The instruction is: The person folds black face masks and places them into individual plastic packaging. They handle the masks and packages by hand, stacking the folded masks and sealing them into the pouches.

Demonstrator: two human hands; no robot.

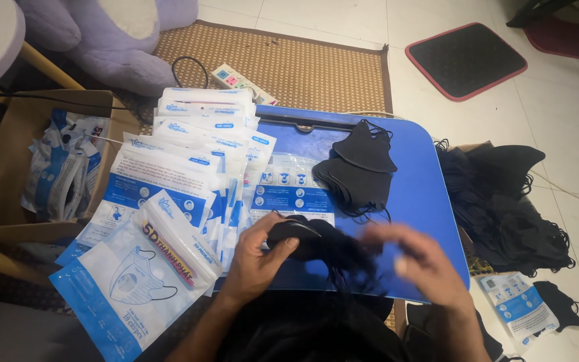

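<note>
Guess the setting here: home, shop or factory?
Most likely a home floor used for packing face masks: a low blue table on tiles, a woven mat, a plush toy, and stacks of mask pouches.

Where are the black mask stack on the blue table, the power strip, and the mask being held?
black mask stack point(360, 171), head view, middle of top mask.
power strip point(239, 82), head view, its white body.
held black mask point(303, 239), head view, part beside the left hand point(256, 258).

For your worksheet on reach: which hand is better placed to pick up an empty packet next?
Probably the left hand: it lies beside the packet stack, while the right hand is blurred, farther right.
</note>
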